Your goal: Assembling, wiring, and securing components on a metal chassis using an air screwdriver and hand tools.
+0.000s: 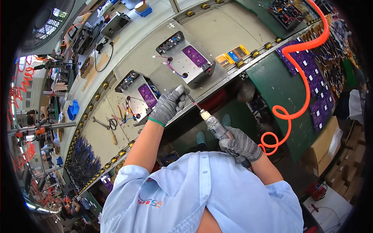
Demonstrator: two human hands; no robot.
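Note:
My right hand (243, 144), in a grey knit glove, is wrapped round an air screwdriver (215, 126) with a clear body and a long thin bit. The bit slants up and left toward my left hand (171, 103), which is gloved too. Its fingers are curled closed by the bit's tip; what they pinch is too small to make out. Just beyond the left hand sits a metal chassis (147, 106) with a purple board and loose wires. A second metal chassis (194, 58), also with a purple board, stands farther back.
An orange coiled hose (307, 73) hangs at the right, over a green bench (268, 85) with purple boards. A pack of orange-handled bits (233, 56) lies near the line's edge. At left are a wrench (101, 123), pliers, and a bundle of dark wires (82, 159).

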